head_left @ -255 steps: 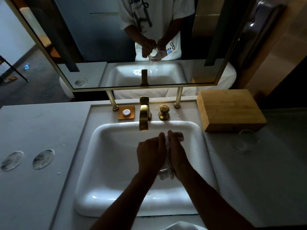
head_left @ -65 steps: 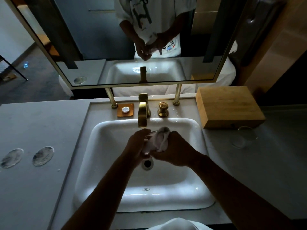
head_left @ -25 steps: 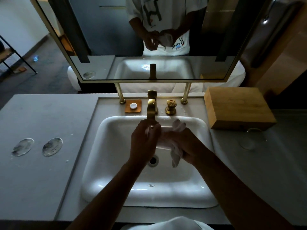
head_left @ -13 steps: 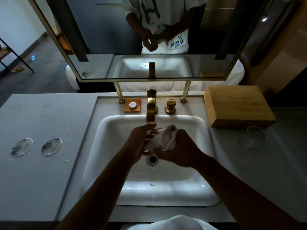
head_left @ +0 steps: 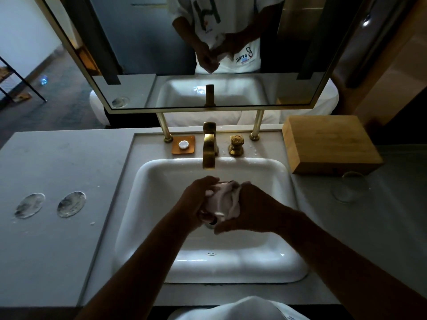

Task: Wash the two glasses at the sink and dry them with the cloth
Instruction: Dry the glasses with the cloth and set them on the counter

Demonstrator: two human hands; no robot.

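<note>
Standing at a dim grey counter [head_left: 69, 250] under a framed mirror [head_left: 97, 65], a person's left hand [head_left: 196, 202] and right hand [head_left: 251, 211] clutch one cloth [head_left: 223, 199] together over the white sink [head_left: 286, 227]; one glass [head_left: 350, 187] stands near the counter's right edge, two coasters [head_left: 71, 203] at its left.

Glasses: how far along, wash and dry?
Done, apparently: one glass stands on the counter right of the sink, by the wooden box; whether it is dried is unclear. In hand: both hands, left hand and right hand, rub the cloth over the sink; the glass inside is mostly hidden. Left: finish drying, set it down.
</note>
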